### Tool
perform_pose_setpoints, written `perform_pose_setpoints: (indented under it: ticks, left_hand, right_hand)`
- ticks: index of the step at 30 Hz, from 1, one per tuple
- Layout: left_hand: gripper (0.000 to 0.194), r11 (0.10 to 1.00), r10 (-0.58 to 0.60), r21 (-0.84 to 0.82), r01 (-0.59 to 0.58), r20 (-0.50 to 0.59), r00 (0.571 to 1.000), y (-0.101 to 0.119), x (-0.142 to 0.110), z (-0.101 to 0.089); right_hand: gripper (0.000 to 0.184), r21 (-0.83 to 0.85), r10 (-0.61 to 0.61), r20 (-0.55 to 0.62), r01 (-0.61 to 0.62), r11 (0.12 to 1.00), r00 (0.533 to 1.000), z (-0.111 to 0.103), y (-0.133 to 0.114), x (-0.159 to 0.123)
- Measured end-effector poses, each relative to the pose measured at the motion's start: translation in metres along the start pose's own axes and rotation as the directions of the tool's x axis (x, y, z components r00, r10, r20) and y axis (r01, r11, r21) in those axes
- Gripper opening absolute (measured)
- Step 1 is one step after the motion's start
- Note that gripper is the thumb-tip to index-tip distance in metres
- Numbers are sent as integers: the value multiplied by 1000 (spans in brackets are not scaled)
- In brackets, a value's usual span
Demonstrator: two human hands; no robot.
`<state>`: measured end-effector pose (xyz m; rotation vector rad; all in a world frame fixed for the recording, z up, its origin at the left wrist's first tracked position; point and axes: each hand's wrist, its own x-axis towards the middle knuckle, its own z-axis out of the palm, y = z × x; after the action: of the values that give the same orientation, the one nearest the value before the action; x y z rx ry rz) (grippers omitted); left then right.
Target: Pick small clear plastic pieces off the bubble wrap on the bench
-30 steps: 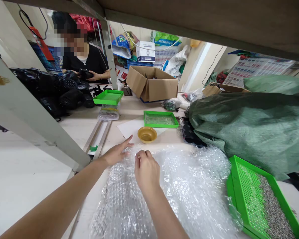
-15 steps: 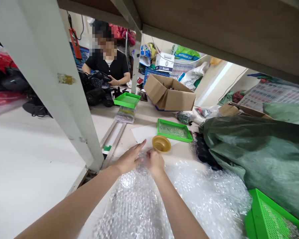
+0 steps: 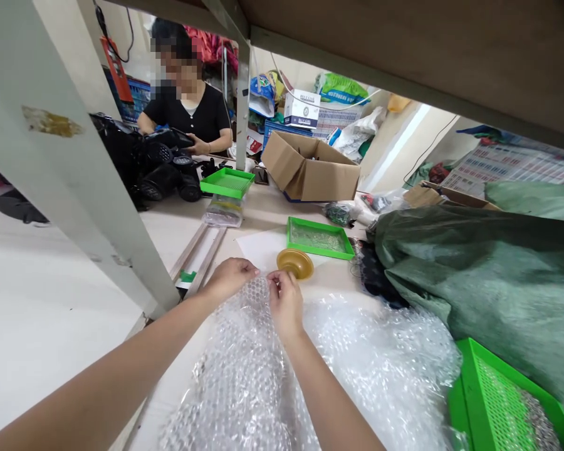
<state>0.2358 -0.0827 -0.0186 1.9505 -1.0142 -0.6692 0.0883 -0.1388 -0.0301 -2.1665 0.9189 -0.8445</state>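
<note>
A large sheet of clear bubble wrap lies across the bench in front of me and spreads to the right. My left hand grips its raised upper edge, and my right hand pinches the same edge a little further right. Just beyond my right fingertips, nearly touching them, is a small brass-coloured dish, which looks tilted. Behind it lies a white paper sheet. A green tray with a shallow layer of small items stands on the bench past the dish.
A bulging green sack fills the right side, with a green tray of metal pieces at lower right. A grey shelf post stands at left under a low shelf. Further back are a cardboard box and a co-worker handling black equipment.
My hands have closed in on the wrap's upper edge and lifted it into a raised fold. The dish now looks tilted, and the view has swung slightly.
</note>
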Motion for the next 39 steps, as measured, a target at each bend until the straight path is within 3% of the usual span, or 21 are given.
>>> perform_pose_setpoints:
  ticks: [4,8,16,23,26,29,32,35,39]
  left_hand:
    - [38,993,11,-121,-10,11,1000,6,-8,0]
    - [31,985,60,-161,-60,-2,998,13,-20,6]
    - [20,974,194,131,-186,-49,980,21,-36,2]
    - [21,947,186,275,-164,-58,981,25,-29,-7]
    - [21,929,189,331,-167,-36,981,24,-21,-2]
    - [21,891,173,430,-142,-34,984,23,-11,8]
    - [18,817,126,566,-110,11,992,28,-9,17]
    - [17,743,79,660,-112,80,994,38,-7,22]
    - [30,715,193,642,-276,198,961,47,1,16]
  right_hand:
    - [16,-79,1,7,-1,997,1000,-5,-11,-3]
    - [16,-128,32,52,-25,991,998,-8,-18,-7]
    - [19,-212,79,130,-50,976,988,-21,-29,-7]
    - [26,-271,124,171,-75,960,977,-24,-24,-24]
    - [29,-371,145,178,-70,926,973,-19,-22,-24]
    - [20,-494,181,232,-44,868,956,-14,-22,-19]
    - [14,-499,200,308,-21,867,930,-13,-21,-20]
    - [30,-505,210,319,-22,863,924,-13,-13,-25]
    - [21,-618,204,284,16,786,937,-11,-4,-22]
